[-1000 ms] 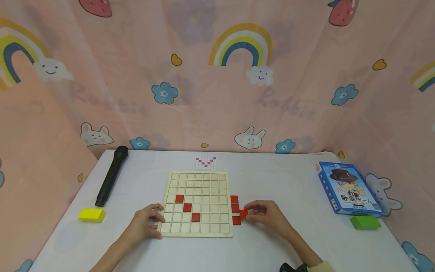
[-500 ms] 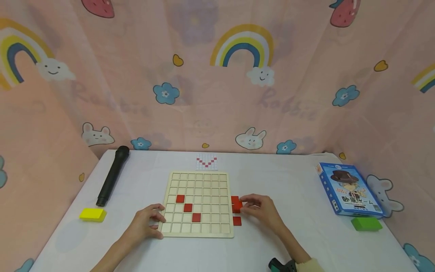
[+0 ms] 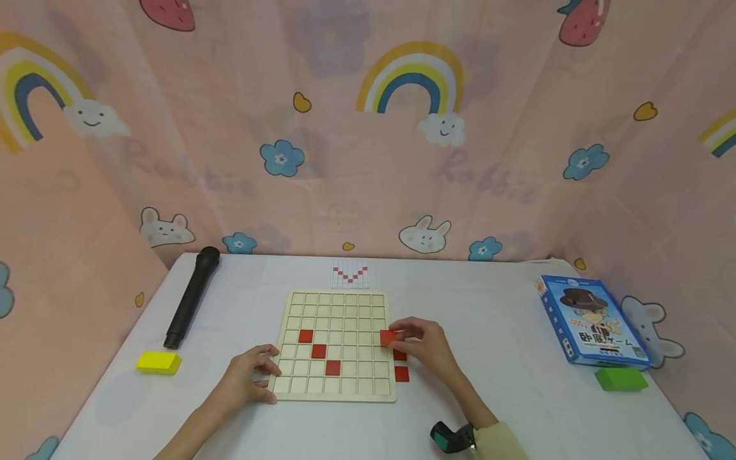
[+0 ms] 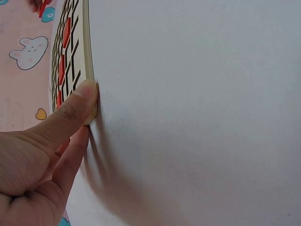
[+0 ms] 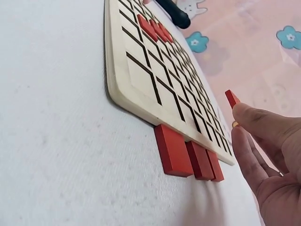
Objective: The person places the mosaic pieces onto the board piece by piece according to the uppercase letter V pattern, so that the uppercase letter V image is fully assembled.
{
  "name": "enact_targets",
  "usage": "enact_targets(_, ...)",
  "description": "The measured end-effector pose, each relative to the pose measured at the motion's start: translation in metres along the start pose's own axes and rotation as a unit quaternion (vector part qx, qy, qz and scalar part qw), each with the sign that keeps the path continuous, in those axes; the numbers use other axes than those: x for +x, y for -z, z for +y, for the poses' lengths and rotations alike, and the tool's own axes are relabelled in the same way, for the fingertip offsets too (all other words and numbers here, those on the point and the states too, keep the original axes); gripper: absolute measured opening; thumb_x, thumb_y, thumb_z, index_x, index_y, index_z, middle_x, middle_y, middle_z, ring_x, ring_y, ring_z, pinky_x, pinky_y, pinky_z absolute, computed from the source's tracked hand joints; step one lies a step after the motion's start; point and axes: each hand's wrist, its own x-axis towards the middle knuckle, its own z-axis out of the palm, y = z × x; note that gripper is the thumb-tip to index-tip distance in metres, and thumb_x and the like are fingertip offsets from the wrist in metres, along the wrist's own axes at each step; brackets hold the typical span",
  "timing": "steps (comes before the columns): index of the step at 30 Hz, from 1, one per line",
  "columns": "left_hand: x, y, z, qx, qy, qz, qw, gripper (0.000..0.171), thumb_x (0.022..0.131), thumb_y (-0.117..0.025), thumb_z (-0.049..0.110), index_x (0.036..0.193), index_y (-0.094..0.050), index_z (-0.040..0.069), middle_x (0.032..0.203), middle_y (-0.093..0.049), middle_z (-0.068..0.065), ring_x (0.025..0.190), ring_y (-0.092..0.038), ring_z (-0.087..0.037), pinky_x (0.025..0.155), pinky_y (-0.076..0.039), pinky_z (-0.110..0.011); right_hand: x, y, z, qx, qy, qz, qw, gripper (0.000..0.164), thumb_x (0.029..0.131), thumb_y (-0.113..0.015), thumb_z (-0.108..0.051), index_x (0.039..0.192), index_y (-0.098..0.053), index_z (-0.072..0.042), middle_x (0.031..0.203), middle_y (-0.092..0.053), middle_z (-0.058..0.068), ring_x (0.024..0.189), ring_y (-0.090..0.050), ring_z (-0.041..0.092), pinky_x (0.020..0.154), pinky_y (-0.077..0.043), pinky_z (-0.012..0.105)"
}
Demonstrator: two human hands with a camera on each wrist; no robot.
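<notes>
Left hand (image 3: 247,377) grips near-left edge of grid board (image 3: 349,313), thumb on top. Right hand (image 3: 428,345) pinches red tile (image 3: 386,337), raised above board's right edge. Three inset tiles (image 3: 318,351) in cells, diagonal run descending rightward toward person. Three loose tiles (image 5: 174,151) on tabletop (image 3: 471,306), along board's right side. Pattern card (image 3: 349,275) just beyond board's far edge, red squares in V. Black rod (image 3: 192,297) at left, yellow block (image 3: 158,363) near its lower end.

My cameras show a cream board (image 3: 347,352) with a dark grid; plain red tiles (image 3: 402,374); a white card (image 3: 351,271) bearing a red V; pink cloth (image 3: 368,185) printed with rainbows (image 3: 410,61) and blue flowers (image 3: 282,158).
</notes>
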Motion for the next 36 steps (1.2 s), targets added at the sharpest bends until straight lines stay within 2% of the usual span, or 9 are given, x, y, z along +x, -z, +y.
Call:
enact_targets(6,0.0,-0.001,0.001,0.001,0.012,0.005,0.9999,0.038,0.047,-0.088,-0.009,0.077,-0.068,0.003,0.117,-0.06,-0.012,0.091,-0.062,-0.023,0.069,-0.059,-0.027,0.011,-0.015,-0.002,-0.021,-0.002,0.038,0.999,0.026,0.074,-0.081,-0.008,0.098,-0.071,-0.004,0.086,-0.07,0.004,0.077,-0.065,0.016,0.084,-0.056,0.038)
enact_targets(11,0.0,-0.001,0.001,0.0,0.01,0.005,0.9999,0.038,0.047,-0.088,-0.01,0.076,-0.068,0.004,0.117,-0.06,-0.012,0.09,-0.062,-0.023,0.069,-0.059,-0.026,0.02,-0.028,-0.006,-0.02,0.011,0.053,0.998,0.026,0.072,-0.083,-0.007,0.095,-0.072,-0.004,0.085,-0.07,0.004,0.076,-0.064,0.016,0.076,-0.058,0.029)
enact_targets(16,0.001,-0.001,0.0,0.005,0.008,0.003,1.0,0.038,0.047,-0.088,-0.008,0.077,-0.068,0.004,0.117,-0.06,-0.012,0.091,-0.062,-0.023,0.069,-0.059,-0.027,0.029,-0.04,-0.009,-0.016,0.013,0.047,0.999,0.025,0.073,-0.082,-0.006,0.096,-0.072,-0.004,0.087,-0.07,0.005,0.075,-0.064,0.016,0.072,-0.056,0.021)
enact_targets(25,0.0,0.0,0.001,-0.008,0.005,-0.003,0.9999,0.038,0.048,-0.088,-0.009,0.077,-0.068,0.002,0.118,-0.059,-0.015,0.091,-0.061,-0.024,0.069,-0.059,-0.027,0.045,-0.063,-0.013,-0.009,0.04,0.027,0.999,0.024,0.072,-0.082,-0.006,0.094,-0.072,0.0,0.083,-0.071,0.008,0.073,-0.066,0.017,0.068,-0.057,0.022)
enact_targets(32,0.0,0.0,0.001,-0.002,0.011,0.003,0.9999,0.038,0.048,-0.087,-0.01,0.077,-0.067,0.004,0.118,-0.059,-0.013,0.092,-0.061,-0.024,0.07,-0.059,-0.027,0.055,-0.082,-0.018,0.007,0.057,0.002,0.998,0.025,0.075,-0.081,-0.009,0.096,-0.072,0.002,0.088,-0.071,0.01,0.076,-0.065,0.018,0.07,-0.056,0.02)
enact_targets(36,0.0,0.0,0.001,-0.004,-0.002,0.001,1.0,0.038,0.047,-0.087,-0.011,0.076,-0.067,0.003,0.117,-0.06,-0.014,0.091,-0.062,-0.025,0.069,-0.059,-0.026,0.061,-0.093,-0.023,0.011,0.065,-0.002,0.998,0.025,0.074,-0.081,-0.007,0.095,-0.072,0.003,0.087,-0.071,0.011,0.075,-0.066,0.018,0.068,-0.056,0.02)
